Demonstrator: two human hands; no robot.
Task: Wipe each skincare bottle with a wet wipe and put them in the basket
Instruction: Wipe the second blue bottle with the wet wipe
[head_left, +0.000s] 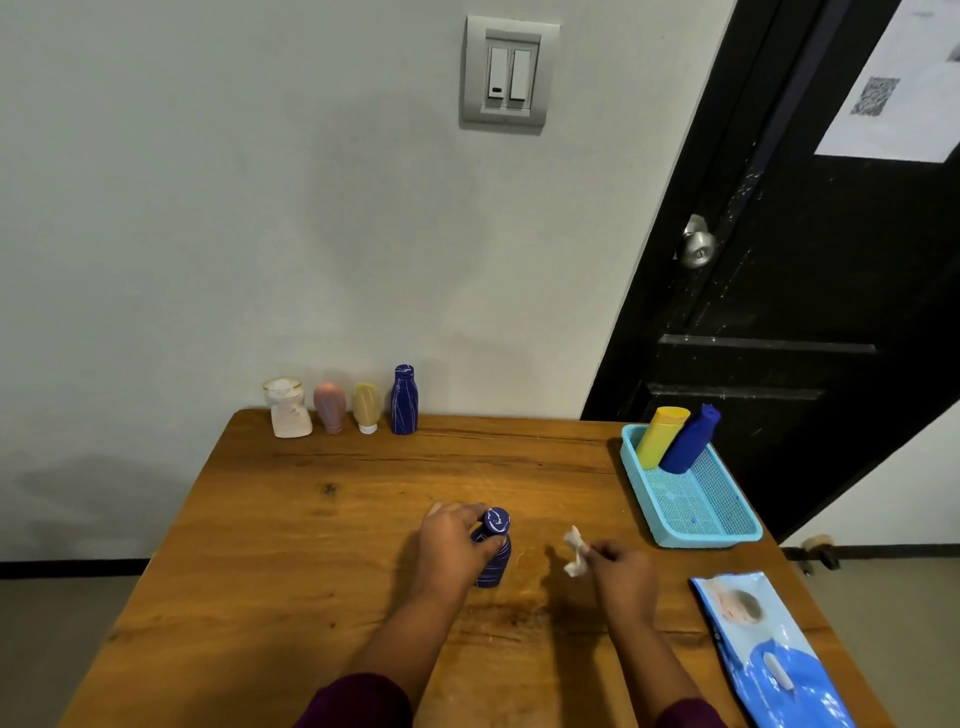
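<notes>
My left hand (457, 540) grips a dark blue bottle with pale streaks (493, 558). The bottle stands upright on the wooden table (311, 519), near the middle and a little towards me. My fingers curl round its shoulder just below the cap, and my thumb is on the side nearer me.

My right hand (621, 566) is just to the right of the bottle, apart from it. Its fingertips pinch a crumpled white wet wipe (575, 553). The wipe sticks out to the left of the hand and does not touch the bottle. I cannot tell whether it touches the tabletop.

The turquoise mesh basket (691, 540) sits at the right side of the table. At its far end, a yellow bottle (661, 434) and a plain blue bottle (688, 441) lean side by side against the back wall.

Four more containers stand in a row along the table's far edge by the wall:
- a white bottle with a gold-rimmed top (287, 408)
- a pink tube (330, 408) standing on its cap
- a tan tube (366, 408) on a white cap
- a tall blue streaked bottle (404, 400)

A blue and white pack of wipes (769, 654) lies flat at the near right corner. Behind the table there is a light switch (508, 75) on the wall. To the right is a black door (779, 291) with a metal knob (698, 248) and a sheet of paper with a QR code (893, 78) stuck to it.
</notes>
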